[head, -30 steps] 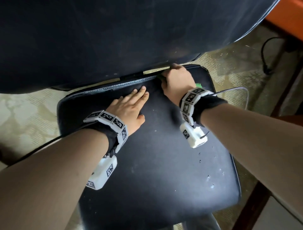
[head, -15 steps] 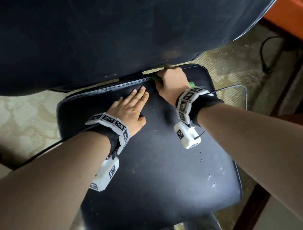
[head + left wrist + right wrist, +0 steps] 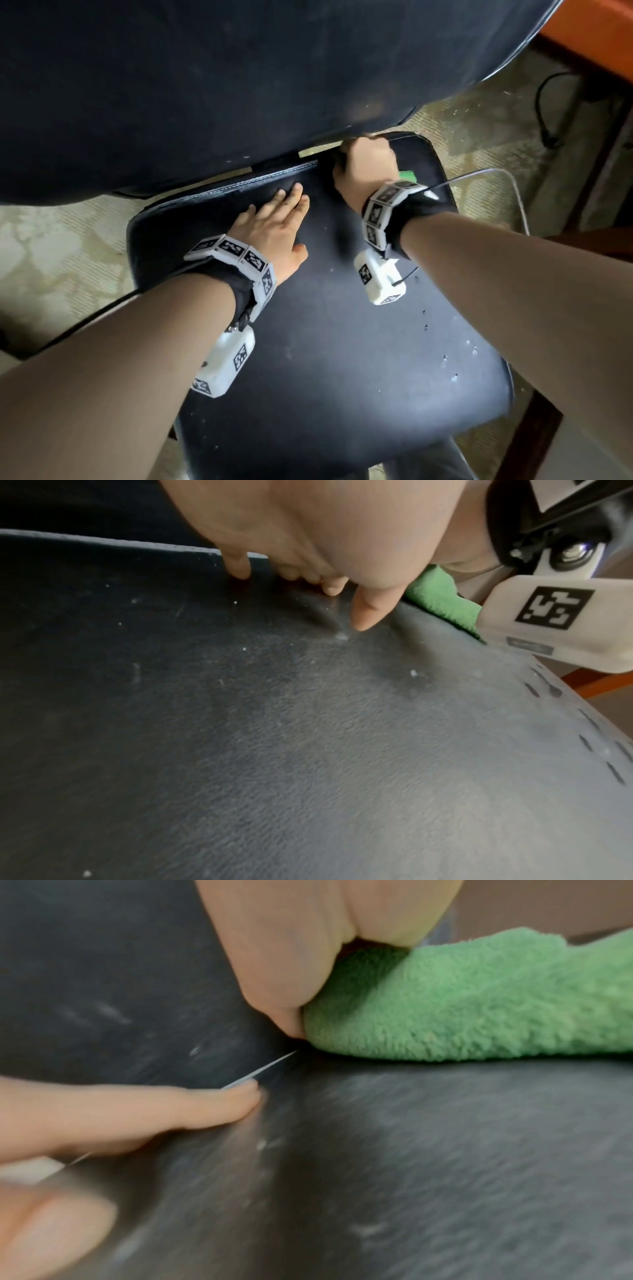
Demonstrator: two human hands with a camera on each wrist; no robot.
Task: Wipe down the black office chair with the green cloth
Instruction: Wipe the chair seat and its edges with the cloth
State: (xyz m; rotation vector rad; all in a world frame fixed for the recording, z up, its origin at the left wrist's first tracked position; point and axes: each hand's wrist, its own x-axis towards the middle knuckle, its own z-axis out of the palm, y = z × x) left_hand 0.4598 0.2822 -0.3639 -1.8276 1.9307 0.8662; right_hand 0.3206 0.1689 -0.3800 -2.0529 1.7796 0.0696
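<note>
My right hand is grasping the green cloth against the back edge of the chair seat. My left hand is lying flat and released on the seat beside it.

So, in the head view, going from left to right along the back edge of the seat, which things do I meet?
left hand flat on the chair seat → right hand gripping the green cloth → grey cable → black cord on the floor.
</note>
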